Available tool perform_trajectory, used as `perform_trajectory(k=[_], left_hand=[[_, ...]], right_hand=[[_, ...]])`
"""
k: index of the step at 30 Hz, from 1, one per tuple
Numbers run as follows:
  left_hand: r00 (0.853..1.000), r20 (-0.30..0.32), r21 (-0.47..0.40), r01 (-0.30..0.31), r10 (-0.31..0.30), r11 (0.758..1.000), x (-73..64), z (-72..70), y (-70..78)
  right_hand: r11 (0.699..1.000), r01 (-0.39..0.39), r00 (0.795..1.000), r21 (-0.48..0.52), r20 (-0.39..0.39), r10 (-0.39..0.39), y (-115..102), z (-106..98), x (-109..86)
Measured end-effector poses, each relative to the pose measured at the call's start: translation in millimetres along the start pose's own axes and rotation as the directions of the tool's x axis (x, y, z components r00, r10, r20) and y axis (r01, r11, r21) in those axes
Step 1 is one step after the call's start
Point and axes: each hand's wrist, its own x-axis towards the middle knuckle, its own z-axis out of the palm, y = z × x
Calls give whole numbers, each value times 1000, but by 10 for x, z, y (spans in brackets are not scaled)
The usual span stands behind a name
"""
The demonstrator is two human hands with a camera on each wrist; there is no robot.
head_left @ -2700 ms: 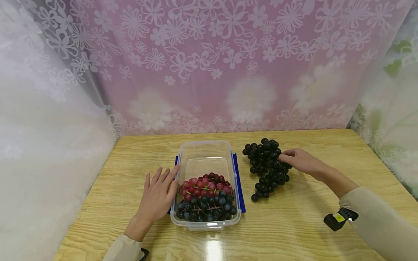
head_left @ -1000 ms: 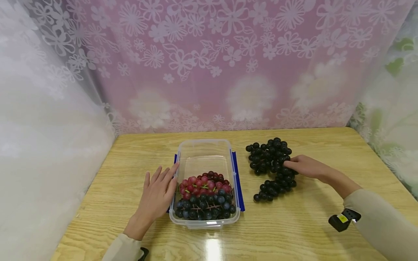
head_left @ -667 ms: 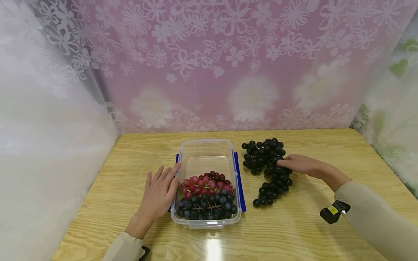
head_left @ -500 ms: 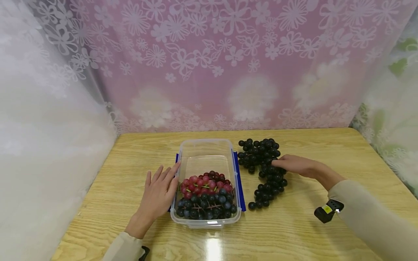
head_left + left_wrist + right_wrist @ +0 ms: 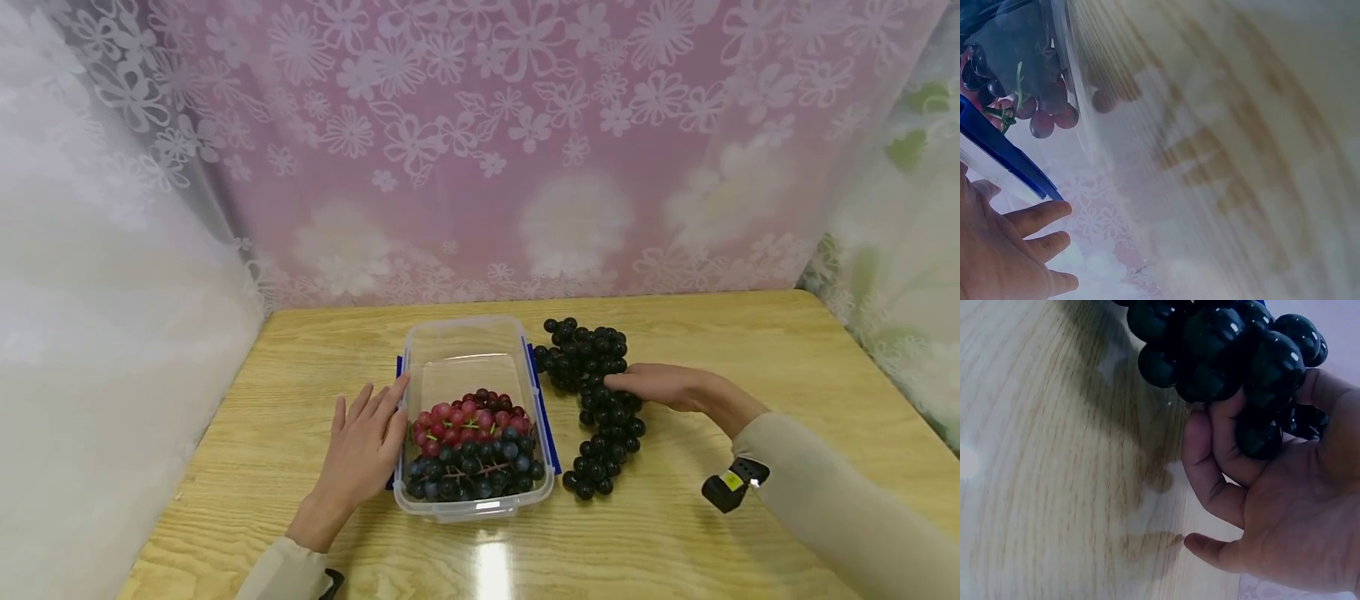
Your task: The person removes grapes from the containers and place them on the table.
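Note:
A long bunch of black grapes [image 5: 611, 417] hangs from my right hand [image 5: 667, 386], whose thumb lies on top and whose fingers curl beneath, as the right wrist view shows. Its far end overlaps the blue side flap [image 5: 546, 417] of a clear plastic food container [image 5: 474, 510]. Inside the container's near half lie a bunch of dark blue grapes [image 5: 472, 467], a bunch of red grapes [image 5: 457, 421] and some darker red ones [image 5: 491, 400] behind. My left hand [image 5: 360, 454] rests along the container's left side, fingers spread and fairly straight, close to the other blue flap [image 5: 1007, 150].
The wooden table [image 5: 247, 467] runs back to a pink flowered curtain [image 5: 480, 167]. Pale cloth [image 5: 112, 333] hangs along the left, and green-patterned cloth [image 5: 892, 250] on the right. A black strap device [image 5: 735, 483] sits on my right sleeve.
My right hand has carried the black grapes left and slightly nearer me, up against the container's right side. The container has turned slightly, its far end to the left. My left hand has stayed put.

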Motion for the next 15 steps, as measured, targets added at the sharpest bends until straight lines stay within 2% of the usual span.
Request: perform_trajectory(k=[6, 15], left_hand=[[1000, 9, 21, -4, 3, 1000, 4, -15, 17], [997, 20, 21, -74, 74, 997, 43, -60, 34]], right_hand=[[992, -12, 997, -127, -78, 2, -16, -18, -29], [989, -7, 993, -147, -116, -11, 35, 15, -76]])
